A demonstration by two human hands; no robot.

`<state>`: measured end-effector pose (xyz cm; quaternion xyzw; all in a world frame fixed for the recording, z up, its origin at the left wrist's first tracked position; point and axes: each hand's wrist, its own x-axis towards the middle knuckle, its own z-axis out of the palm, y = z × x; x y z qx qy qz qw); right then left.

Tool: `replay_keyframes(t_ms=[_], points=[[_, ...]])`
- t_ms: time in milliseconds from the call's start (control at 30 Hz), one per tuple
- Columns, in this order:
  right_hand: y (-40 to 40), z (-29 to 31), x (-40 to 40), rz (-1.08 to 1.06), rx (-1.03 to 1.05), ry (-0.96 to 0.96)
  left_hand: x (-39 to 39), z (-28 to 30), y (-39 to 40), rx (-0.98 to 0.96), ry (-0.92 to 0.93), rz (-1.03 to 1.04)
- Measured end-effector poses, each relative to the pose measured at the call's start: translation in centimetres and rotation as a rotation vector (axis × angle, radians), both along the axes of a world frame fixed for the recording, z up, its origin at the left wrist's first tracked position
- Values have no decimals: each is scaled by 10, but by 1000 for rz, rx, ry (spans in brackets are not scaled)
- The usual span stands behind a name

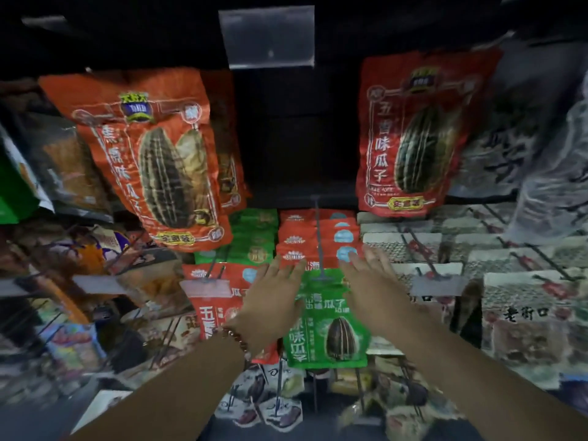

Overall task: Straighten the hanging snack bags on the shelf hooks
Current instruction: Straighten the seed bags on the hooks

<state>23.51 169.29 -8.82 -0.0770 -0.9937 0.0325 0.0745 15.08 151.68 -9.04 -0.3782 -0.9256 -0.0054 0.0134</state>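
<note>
We are seeing a big orange seed bag (159,160) hanging tilted at the shelf's upper left. We are reaching our left hand (270,300), fingers straight and spread, gripping nothing, up to the red bags (299,240) on the centre hook (318,237). The green bag (327,329) is hanging between both hands. Our right hand (372,291) is reaching likewise, fingers extended and empty.

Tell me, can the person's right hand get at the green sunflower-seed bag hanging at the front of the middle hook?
Probably yes. The right hand is open beside the green sunflower-seed bag's top right corner, and nothing lies between them. The left hand flanks the other side.
</note>
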Motion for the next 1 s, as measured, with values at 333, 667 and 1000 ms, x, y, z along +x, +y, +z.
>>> replay_keyframes(t_ms=[333, 667, 1000], points=[[0, -17, -6, 13, -170, 199, -3, -7, -2, 275, -14, -67], [-112, -22, 42, 2, -265, 236, 16, -24, -96, 405, -60, -285], [-162, 3, -43, 24, -434, 153, -13, -36, -213, 470, -20, -243]])
